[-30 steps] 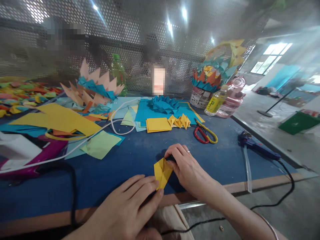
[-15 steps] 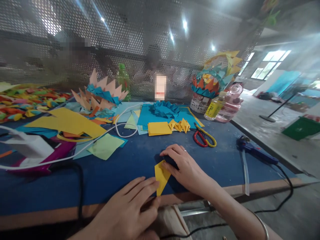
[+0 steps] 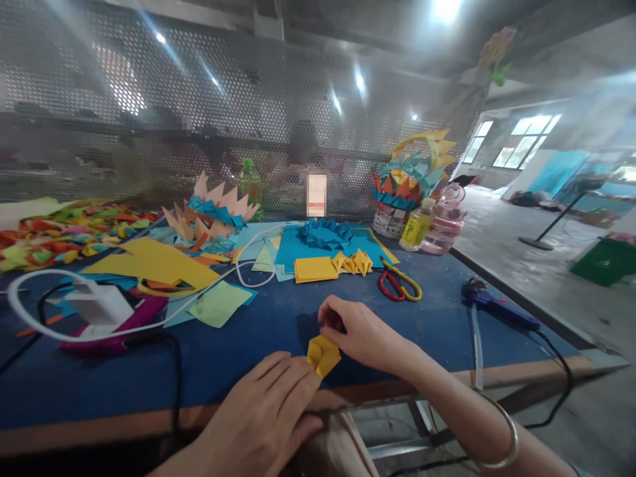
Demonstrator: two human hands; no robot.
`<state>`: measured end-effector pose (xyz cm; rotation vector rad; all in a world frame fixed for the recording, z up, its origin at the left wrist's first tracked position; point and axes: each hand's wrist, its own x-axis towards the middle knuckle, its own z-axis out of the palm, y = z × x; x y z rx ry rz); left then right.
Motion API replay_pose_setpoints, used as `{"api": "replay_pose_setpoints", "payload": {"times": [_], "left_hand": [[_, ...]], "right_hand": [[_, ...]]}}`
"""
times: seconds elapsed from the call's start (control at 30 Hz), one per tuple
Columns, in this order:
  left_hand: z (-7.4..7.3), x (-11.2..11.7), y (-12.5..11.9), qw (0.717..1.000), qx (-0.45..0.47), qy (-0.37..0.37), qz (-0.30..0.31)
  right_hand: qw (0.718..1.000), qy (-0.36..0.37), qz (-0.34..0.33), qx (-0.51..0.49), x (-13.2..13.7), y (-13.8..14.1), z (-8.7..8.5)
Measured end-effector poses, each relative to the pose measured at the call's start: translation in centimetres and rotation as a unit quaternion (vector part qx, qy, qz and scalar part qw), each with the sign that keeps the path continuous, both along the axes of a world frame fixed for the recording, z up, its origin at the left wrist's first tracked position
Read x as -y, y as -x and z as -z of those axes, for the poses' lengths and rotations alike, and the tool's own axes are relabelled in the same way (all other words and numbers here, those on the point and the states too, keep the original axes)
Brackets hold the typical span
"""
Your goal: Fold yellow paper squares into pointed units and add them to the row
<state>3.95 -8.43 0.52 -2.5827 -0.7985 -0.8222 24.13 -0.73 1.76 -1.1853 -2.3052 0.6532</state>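
Pressing down with the left hand (image 3: 268, 404), fingers stretched out and unclenched, on the left side of a small folded piece of yellow paper (image 3: 326, 359). Keeping the piece near the front edge of the blue-topped bench (image 3: 278, 324). Pinching its upper edge with the thumb and curled fingertips of the right hand (image 3: 365, 334). Wearing a shiny metal bangle (image 3: 515, 430) farther up the right arm.

Facing, just beyond the hands, a flat folded rectangle of yellow paper (image 3: 316, 269), set beside a short row of pleated yellow paper points (image 3: 354, 263). To the right of these, red-and-yellow-handled scissors (image 3: 397, 270). Behind, a spiky blue paper ring (image 3: 325, 235) on flat blue paper sheets (image 3: 293, 248).

Farther off to the left, a light green paper square (image 3: 218, 305), then a purple power strip (image 3: 97, 344) with a white plug (image 3: 102, 311) in it. Out to the right, a dark blue glue gun (image 3: 501, 310) with a translucent stick (image 3: 476, 344) near its tip. Toward the back, a yellow-labelled clear bottle (image 3: 416, 228) next to a pink transparent bottle (image 3: 444, 232).
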Motion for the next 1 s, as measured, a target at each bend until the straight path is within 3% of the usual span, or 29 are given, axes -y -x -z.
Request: {"api": "replay_pose_setpoints", "payload": {"times": [0.2, 0.37, 0.6, 0.77, 1.0], "left_hand": [[0.4, -0.7, -0.1, 0.993, -0.056, 0.100, 0.017], [0.9, -1.5, 0.4, 0.988, -0.053, 0.132, 0.052], [0.8, -2.0, 0.2, 0.985, -0.059, 0.150, 0.068], [0.6, -2.4, 0.2, 0.983, -0.072, 0.152, 0.076], [-0.7, -2.9, 0.0, 0.985, -0.082, 0.137, 0.068]], "right_hand": [[0.998, 0.022, 0.027, -0.043, 1.1, -1.0, 0.7], [0.996, 0.024, 0.062, -0.058, 2.8, -1.4, 1.1], [0.997, 0.027, 0.012, -0.065, 4.9, -2.7, 1.2], [0.998, -0.036, -0.013, -0.049, 5.0, -3.2, 1.6], [0.989, -0.127, 0.052, -0.054, 4.3, -2.2, 2.8]]}}
